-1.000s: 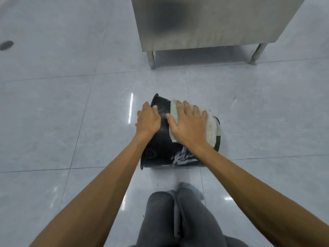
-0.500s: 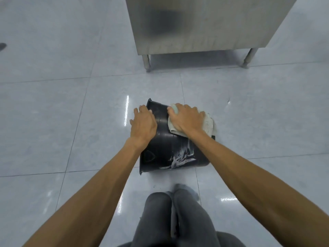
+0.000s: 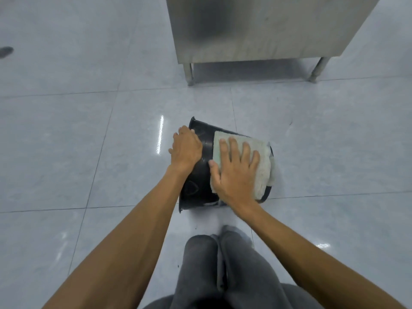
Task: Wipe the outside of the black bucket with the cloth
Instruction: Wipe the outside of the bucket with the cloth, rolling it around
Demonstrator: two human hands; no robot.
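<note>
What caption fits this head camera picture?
Right hand presses the cloth flat on the tipped black bucket while the left hand holds it steady.

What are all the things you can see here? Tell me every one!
black bucket: 1, black, on its side on the floor, middle
cloth: 1, pale greenish-white, spread on the bucket's side
steel cabinet: 1, silvery grey, on legs, top, beyond the bucket
floor tiles: many, pale grey-blue, all around
dark thing: 1, blackish, far left edge, too cut off to name
knees: 2, in grey trousers, bottom middle
left hand: 1, holds the bucket near its rim
right hand: 1, flat on the cloth
</note>
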